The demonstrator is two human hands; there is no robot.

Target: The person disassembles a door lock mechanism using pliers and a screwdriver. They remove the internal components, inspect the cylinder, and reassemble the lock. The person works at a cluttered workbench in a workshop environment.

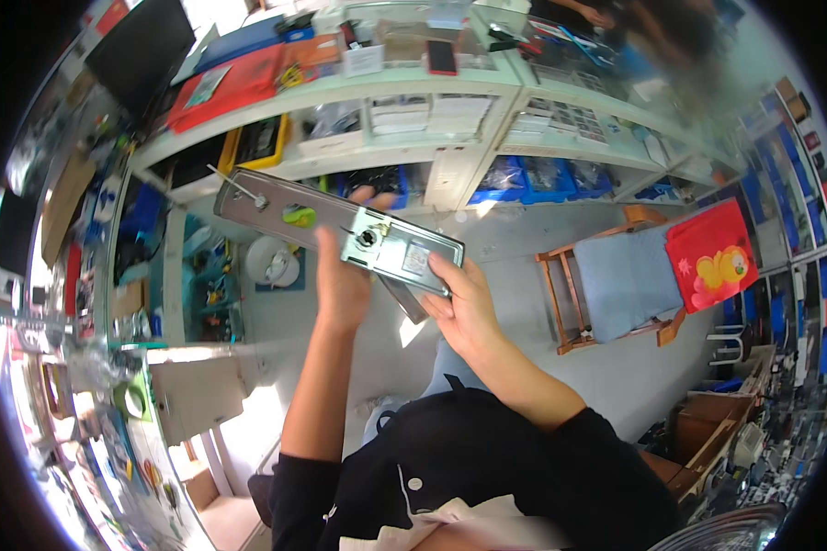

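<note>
Two long lock panels are held up in front of me, overlapping. The dark panel (276,209) tilts up to the left, its hollow inner face showing, with a thin metal rod (236,185) sticking out near its far end and a yellow-green spot on it. My left hand (342,275) grips around it, thumb in front and fingertips showing past its far edge. Over its right part lies the silvery panel (400,253), with a round black hub and a pale label. My right hand (464,308) pinches that panel's right end. Beneath hangs a dark bar like a lever handle (402,298).
A white shelving counter (340,96) with blue bins runs across the far side. To the right stands a wooden chair (568,298) with a blue cushion and red cloth. A round white bucket-like thing (274,264) is on the floor at left. Another person's hand (597,16) is far right.
</note>
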